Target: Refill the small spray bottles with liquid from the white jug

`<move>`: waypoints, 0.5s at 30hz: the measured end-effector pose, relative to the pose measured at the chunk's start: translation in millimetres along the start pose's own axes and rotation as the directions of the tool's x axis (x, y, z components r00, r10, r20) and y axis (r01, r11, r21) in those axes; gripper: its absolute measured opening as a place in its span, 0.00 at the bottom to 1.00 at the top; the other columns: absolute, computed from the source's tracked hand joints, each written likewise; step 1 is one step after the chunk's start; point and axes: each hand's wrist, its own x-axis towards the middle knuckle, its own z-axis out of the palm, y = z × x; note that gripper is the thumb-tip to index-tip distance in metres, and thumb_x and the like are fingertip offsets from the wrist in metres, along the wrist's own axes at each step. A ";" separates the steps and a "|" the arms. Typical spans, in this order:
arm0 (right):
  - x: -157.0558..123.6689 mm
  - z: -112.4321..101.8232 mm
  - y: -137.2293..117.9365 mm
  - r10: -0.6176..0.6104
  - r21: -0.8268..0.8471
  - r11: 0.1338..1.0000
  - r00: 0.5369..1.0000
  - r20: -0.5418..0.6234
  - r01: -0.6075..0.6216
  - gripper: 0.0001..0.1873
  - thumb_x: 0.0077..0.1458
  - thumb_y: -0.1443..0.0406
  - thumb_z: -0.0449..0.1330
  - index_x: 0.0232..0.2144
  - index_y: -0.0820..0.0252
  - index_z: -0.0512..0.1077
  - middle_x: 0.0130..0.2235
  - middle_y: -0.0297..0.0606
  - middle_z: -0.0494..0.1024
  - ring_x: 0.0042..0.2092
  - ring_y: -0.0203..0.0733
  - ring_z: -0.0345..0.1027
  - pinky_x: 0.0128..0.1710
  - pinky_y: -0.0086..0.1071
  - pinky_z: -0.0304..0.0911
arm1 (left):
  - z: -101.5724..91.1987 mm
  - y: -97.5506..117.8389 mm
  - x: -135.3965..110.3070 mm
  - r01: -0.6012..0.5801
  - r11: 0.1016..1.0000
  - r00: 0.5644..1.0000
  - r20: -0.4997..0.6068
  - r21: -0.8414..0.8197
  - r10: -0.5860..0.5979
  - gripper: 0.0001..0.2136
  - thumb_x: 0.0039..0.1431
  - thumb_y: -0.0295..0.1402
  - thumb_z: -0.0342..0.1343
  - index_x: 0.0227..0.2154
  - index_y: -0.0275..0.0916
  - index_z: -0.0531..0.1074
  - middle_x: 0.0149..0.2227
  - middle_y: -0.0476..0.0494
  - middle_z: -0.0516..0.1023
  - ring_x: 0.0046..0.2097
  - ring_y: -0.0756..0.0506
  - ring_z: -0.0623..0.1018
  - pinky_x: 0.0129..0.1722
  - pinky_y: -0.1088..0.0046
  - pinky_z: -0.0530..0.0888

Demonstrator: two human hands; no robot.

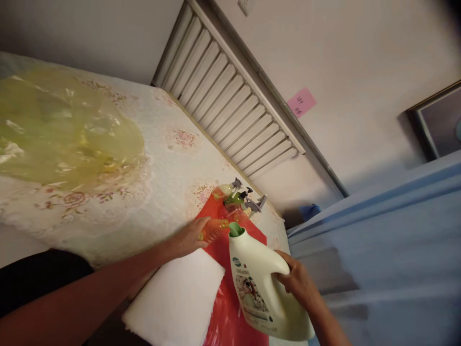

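My left hand point(190, 236) is wrapped around a small clear ribbed bottle point(215, 229), which lies tilted with its neck to the right. In my right hand point(297, 279) is the handle of a large pale green detergent jug point(254, 288) with a printed label. The jug's green pouring spout point(236, 229) is close beside the small bottle's neck; I cannot tell whether they touch or whether any liquid flows. Below both hands, a red plastic sheet point(224, 312) covers part of the table, and a white paper towel point(178, 300) lies over it at the left.
Several trigger spray bottles point(237, 198) stand beyond the small bottle. A yellow translucent plastic bag point(68, 129) occupies the left of the flowered tablecloth point(165, 168). A white radiator point(230, 91) runs along the wall behind, with a pink note point(301, 102) above. Blue cloth point(389, 250) hangs at right.
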 end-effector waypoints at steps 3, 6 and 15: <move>2.7 0.5 -1.0 -0.003 -0.016 1.000 1.000 0.019 0.003 0.32 0.37 0.66 0.54 0.48 0.63 0.75 0.35 0.35 0.79 0.19 0.30 0.58 0.17 0.25 0.56 | 1.4 -2.3 -0.6 -0.010 1.000 1.000 0.002 0.027 0.010 0.33 0.47 0.32 0.59 0.58 0.49 0.58 0.56 0.41 0.69 0.57 0.32 0.70 0.57 0.53 0.67; 4.8 0.2 -0.7 -0.013 -0.029 0.999 0.999 0.035 0.014 0.32 0.37 0.66 0.53 0.49 0.63 0.74 0.36 0.35 0.79 0.20 0.31 0.59 0.17 0.25 0.56 | 2.3 -4.2 -1.1 -0.022 0.999 1.000 -0.008 0.028 0.022 0.32 0.48 0.32 0.59 0.58 0.50 0.58 0.55 0.41 0.70 0.56 0.33 0.70 0.56 0.52 0.68; 5.2 -5.0 -7.0 -0.026 -0.066 0.997 0.999 0.029 0.028 0.30 0.39 0.67 0.54 0.48 0.61 0.76 0.33 0.33 0.80 0.23 0.34 0.64 0.18 0.25 0.57 | 6.4 -10.7 -0.4 -0.049 0.998 0.998 -0.038 0.033 0.050 0.36 0.45 0.30 0.61 0.58 0.51 0.56 0.56 0.40 0.69 0.57 0.31 0.70 0.57 0.49 0.67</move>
